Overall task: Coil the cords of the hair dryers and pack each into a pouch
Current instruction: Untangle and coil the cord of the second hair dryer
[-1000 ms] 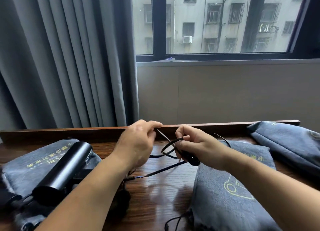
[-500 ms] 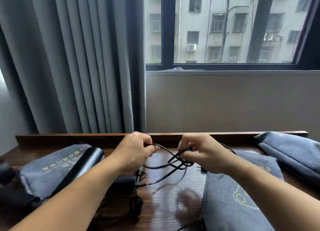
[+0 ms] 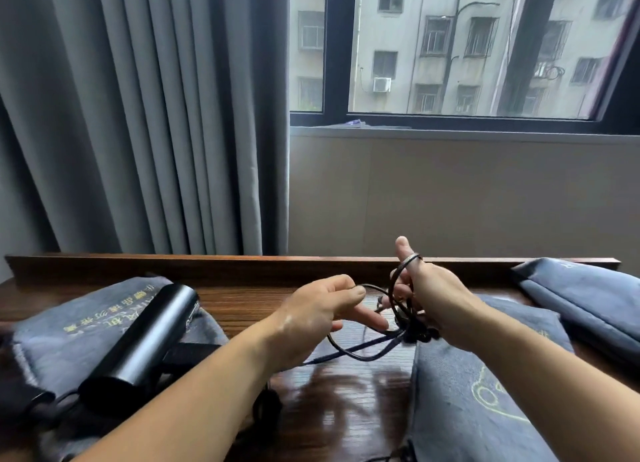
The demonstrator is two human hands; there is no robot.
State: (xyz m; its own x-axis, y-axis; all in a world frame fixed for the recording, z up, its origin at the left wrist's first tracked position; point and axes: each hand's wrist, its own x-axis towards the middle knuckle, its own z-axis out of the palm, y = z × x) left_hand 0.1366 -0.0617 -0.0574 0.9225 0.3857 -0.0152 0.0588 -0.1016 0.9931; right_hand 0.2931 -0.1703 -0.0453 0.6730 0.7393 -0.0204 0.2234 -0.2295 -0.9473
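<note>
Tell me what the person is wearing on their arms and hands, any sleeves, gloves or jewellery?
Nothing worn shows. The left hand and right hand are gloveless, and both forearms are bare to the frame's edge, with no sleeve, watch or bracelet in view. The fingers carry no ring; the dark band on the right thumb is a loop of the black cord, not jewellery.

Dark wood desk (image 3: 242, 302), rail raised at back. Grey pouch (image 3: 69, 337) laid left of left hand (image 3: 311, 319); second pouch (image 3: 457, 409) below right hand (image 3: 436, 302); third pouch (image 3: 581, 299) set further right. Cord (image 3: 360, 359) slack draped between them.
</note>
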